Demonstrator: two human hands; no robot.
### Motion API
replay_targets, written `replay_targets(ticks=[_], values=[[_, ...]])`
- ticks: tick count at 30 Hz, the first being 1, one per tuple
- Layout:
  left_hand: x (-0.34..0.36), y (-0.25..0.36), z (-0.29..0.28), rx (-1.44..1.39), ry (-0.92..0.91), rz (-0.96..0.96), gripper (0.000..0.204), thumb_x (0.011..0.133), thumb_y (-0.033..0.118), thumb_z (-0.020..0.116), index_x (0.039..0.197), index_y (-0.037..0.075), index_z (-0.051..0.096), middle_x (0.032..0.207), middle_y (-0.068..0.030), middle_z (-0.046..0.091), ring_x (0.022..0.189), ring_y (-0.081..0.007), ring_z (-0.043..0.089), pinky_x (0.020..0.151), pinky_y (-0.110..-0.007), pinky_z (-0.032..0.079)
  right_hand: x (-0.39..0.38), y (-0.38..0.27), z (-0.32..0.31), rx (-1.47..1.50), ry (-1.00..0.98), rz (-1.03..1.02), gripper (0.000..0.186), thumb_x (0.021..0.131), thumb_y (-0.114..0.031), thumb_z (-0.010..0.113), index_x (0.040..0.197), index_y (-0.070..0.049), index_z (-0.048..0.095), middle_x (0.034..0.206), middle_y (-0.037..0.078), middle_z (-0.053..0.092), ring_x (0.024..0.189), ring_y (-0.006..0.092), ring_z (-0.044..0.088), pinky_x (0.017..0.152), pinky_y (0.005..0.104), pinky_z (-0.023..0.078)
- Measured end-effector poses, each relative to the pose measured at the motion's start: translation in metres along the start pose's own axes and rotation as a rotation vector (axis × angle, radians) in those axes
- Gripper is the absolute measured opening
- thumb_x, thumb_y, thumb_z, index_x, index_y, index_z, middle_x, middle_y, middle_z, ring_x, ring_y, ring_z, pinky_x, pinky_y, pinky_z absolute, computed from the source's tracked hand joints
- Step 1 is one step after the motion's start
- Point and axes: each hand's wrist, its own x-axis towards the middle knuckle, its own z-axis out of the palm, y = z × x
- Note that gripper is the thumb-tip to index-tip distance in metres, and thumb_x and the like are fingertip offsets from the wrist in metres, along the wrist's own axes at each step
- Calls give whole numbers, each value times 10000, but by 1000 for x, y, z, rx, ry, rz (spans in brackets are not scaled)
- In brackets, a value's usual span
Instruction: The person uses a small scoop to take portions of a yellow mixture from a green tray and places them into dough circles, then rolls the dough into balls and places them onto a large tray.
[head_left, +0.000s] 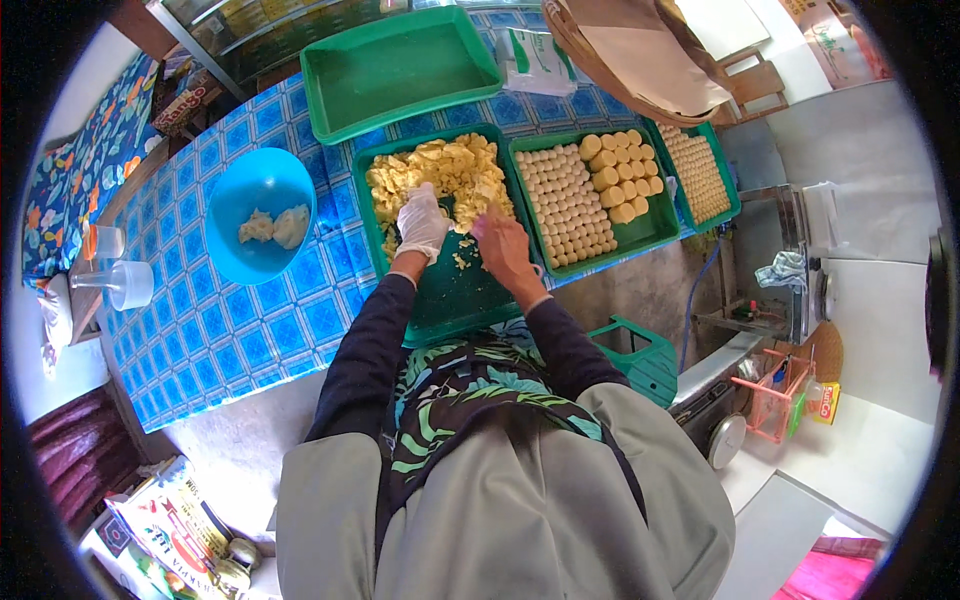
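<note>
A green tray [440, 312] in front of me holds a heap of crumbly yellow dough-like mash [436, 162] in its far half, with loose crumbs nearer me. My left hand [423, 226], in a thin whitish glove, is at the left side of the heap, fingers curled in against the mash; what they grip is hidden. My right hand [503, 248] reaches to the heap's right side. Its fingers are closed around something small and pinkish, blurred and partly hidden, beside a pale patch at the mash.
A second green tray [640, 236] holds rows of small pale balls and larger yellow rounds; another tray [722, 212] of balls stands beyond. An upturned-rim green tray [400, 75] lies behind. Left is a blue bowl [235, 195] with white dough. A green stool [637, 360] stands right of me.
</note>
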Motion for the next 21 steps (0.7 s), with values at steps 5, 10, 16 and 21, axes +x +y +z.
replay_targets(ticks=[5,10,16,21], values=[[15,7,-8,45,-20,91,453,616,155,803,967,41,540,938,-206,645,865,-407,656,729,-482,527,43,-7,13,-61,-123,251,156,914,-187,533,923,-34,501,806,241,628,755,411,645,612,501,495],[2,-17,-8,-79,-16,88,487,586,199,816,982,53,573,984,-207,637,950,-403,624,806,-471,503,32,-24,3,-154,-196,-135,183,854,-65,562,1023,-9,522,880,204,621,841,360,638,632,457,508],[-26,-29,0,-304,68,7,673,658,54,682,1314,92,535,1136,-186,606,946,-358,638,854,-400,509,15,-16,1,-232,-125,-161,493,786,-27,581,1266,16,478,842,193,621,805,355,632,624,453,505],[-34,-28,14,-459,53,-122,738,695,-38,617,1406,6,425,1308,-206,552,974,-273,670,801,-325,532,18,-25,1,-8,-208,122,483,821,-46,549,1301,-56,497,914,208,652,851,375,643,662,486,504]])
